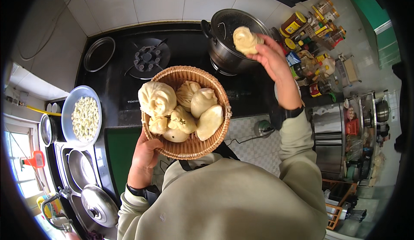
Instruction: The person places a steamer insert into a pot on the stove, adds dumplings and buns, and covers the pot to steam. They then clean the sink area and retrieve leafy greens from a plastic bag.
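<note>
My left hand (146,154) grips the rim of a round wicker basket (207,149) and holds it in front of my chest. Several steamed buns lie in the basket, among them a large pleated bun (157,99), a torn bun with green filling (181,120) and a smooth pale piece (210,122). Between the fingers of my right hand (270,54) is a twisted steamed bun (245,41), held over a steel steamer pot (226,54) on the stove. Inside the pot a perforated steamer plate (233,21) shows, with a wire handle (222,29) on it.
A gas burner (147,57) and a round metal dish (99,54) are on the black stove (121,88). Left stand a bowl of pale pieces (66,117) and a sink (61,157) with a pot lid (99,205). Jars and bottles (293,23) crowd the right. A kettle (264,129) stands below the counter.
</note>
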`<state>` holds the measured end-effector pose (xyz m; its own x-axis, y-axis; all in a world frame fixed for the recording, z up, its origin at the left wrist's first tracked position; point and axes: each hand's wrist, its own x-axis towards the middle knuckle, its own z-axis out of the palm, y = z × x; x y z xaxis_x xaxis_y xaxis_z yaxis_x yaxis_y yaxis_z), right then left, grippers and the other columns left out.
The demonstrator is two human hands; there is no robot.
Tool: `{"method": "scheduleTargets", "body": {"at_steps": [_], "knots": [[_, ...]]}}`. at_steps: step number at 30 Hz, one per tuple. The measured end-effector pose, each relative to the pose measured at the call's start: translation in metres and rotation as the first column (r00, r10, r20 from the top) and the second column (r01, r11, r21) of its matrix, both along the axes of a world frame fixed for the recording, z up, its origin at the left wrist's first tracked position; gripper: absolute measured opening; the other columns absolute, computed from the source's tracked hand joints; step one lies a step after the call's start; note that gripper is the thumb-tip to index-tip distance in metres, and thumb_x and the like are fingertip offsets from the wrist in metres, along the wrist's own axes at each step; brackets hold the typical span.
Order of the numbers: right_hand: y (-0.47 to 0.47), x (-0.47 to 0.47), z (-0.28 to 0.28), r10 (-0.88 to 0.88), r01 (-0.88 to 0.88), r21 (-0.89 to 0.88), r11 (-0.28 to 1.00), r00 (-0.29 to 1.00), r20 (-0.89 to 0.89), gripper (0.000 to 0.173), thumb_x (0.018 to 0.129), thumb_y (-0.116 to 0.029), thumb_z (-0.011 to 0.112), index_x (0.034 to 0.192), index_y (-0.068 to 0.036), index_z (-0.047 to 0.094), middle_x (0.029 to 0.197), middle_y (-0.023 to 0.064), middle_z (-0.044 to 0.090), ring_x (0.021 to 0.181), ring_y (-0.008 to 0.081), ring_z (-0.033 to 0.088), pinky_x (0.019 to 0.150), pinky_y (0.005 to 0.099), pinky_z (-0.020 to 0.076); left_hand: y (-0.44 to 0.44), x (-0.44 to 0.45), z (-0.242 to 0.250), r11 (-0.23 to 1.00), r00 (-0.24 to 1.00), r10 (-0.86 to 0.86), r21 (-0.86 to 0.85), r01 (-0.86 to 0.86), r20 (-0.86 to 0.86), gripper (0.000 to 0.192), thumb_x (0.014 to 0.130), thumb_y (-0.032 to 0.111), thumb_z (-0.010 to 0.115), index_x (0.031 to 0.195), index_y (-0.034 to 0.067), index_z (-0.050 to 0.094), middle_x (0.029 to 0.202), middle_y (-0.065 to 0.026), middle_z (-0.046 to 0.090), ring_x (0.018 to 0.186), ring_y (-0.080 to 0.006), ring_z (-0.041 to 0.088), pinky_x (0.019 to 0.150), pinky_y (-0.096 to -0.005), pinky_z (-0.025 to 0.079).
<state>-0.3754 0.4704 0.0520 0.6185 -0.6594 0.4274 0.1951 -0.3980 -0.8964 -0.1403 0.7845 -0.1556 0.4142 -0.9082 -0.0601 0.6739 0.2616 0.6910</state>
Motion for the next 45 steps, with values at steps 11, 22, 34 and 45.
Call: {"method": "scheduleTargets", "body": {"at_steps": [11,22,34,45], "knots": [[-0.104,0.086,0.004,-0.706,0.181,-0.900,0.395,0.687,-0.172,0.060,0.069,-0.020,0.079,0.121,-0.001,0.055,0.116,0.0224,0.064,0.110,0.0383,0.061,0.097,0.0416,0.0488,0.010,-0.019,-0.027,0.996,0.995,0.087,0.007,-0.087,-0.053,0.084,0.067,-0.015,0.047,0.148,0.004,0.038,0.143,-0.0140,0.050,0.131,-0.0311,0.049,0.106,-0.0374,0.044],[0.129,0.056,-0.039,-0.308,-0.391,-0.794,0.466,0.769,-0.559,0.035,0.078,-0.014,0.075,0.110,-0.004,0.065,0.109,0.0111,0.060,0.098,0.0258,0.062,0.087,0.0373,0.0527,0.022,-0.020,-0.020,0.997,0.993,0.070,0.049,-0.066,-0.100,0.088,0.070,-0.016,0.045,0.153,0.009,0.033,0.145,-0.0130,0.048,0.131,-0.0277,0.049,0.103,-0.0343,0.045],[0.149,0.108,-0.078,-0.353,-0.588,-0.535,0.607,0.404,-0.844,0.068,0.069,-0.032,0.080,0.124,-0.001,0.056,0.122,0.0230,0.059,0.119,0.0400,0.054,0.103,0.0438,0.0446,0.035,-0.006,-0.018,0.983,0.994,-0.054,0.171,0.069,-0.091,0.090,0.071,-0.017,0.044,0.155,0.013,0.031,0.142,-0.0119,0.049,0.124,-0.0265,0.054,0.094,-0.0335,0.052],[0.144,0.141,-0.115,-0.414,-0.591,-0.527,0.610,0.329,-0.848,0.065,0.067,-0.040,0.080,0.110,0.006,0.061,0.117,0.0295,0.060,0.115,0.0414,0.059,0.101,0.0463,0.0472,0.040,-0.002,-0.011,0.958,0.984,-0.088,0.259,0.126,-0.152,0.091,0.072,-0.015,0.043,0.156,0.016,0.026,0.139,-0.0153,0.050,0.114,-0.0309,0.062,0.075,-0.0367,0.062]]}}
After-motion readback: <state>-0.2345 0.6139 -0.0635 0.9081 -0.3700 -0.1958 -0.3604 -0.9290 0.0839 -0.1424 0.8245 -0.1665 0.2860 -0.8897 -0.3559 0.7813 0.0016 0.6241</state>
